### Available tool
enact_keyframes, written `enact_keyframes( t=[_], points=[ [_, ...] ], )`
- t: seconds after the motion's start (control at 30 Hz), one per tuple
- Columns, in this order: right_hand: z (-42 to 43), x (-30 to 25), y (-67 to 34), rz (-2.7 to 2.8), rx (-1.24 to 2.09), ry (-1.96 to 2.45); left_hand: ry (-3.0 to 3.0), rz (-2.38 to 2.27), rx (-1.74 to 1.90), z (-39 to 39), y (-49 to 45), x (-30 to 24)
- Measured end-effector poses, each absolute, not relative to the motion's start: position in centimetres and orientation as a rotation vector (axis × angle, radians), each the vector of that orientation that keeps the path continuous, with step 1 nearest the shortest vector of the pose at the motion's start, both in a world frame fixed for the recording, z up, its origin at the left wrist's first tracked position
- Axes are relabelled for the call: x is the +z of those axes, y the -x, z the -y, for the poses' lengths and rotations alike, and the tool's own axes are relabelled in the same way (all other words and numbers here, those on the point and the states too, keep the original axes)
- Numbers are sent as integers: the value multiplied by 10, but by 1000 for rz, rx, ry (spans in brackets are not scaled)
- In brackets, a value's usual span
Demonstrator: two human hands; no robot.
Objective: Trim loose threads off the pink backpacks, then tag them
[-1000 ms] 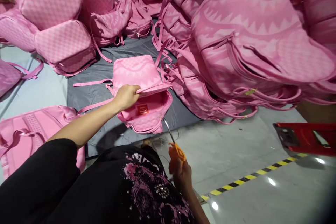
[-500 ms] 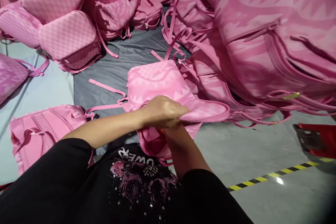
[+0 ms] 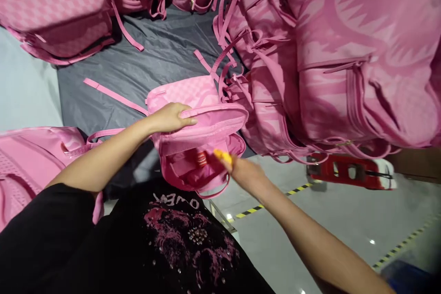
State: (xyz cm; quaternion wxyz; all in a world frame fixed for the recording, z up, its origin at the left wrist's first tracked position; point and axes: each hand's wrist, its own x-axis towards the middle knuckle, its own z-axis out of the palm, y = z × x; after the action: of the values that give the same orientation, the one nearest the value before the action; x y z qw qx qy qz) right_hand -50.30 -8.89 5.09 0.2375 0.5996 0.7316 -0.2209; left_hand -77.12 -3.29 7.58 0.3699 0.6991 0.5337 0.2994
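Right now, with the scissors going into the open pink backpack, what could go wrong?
1. The right hand points the orange-handled scissors into the open backpack; the blades are hidden, so they might nick the lining or the red label.
2. The left hand holds the flap open close to the scissors; a slip could reach its fingers.
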Motion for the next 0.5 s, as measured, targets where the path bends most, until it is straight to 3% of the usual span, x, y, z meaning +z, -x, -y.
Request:
enact_keyframes(
  t=[0.07, 0.17, 0.4, 0.5],
  points=[
    [60, 47, 511, -1948, -353, -1834, -1664, -1269, 720, 43, 770, 75],
    [17, 27, 531, -1962, -254, -1921, -1602, -1120, 661, 55, 762, 75],
    [18, 22, 500, -1766, -239, -1890, -1413, -1752, 1169, 54, 773, 62],
    [61, 28, 476, -1533, -496, -1737, -1385, -1789, 1204, 54, 770, 51]
  ],
)
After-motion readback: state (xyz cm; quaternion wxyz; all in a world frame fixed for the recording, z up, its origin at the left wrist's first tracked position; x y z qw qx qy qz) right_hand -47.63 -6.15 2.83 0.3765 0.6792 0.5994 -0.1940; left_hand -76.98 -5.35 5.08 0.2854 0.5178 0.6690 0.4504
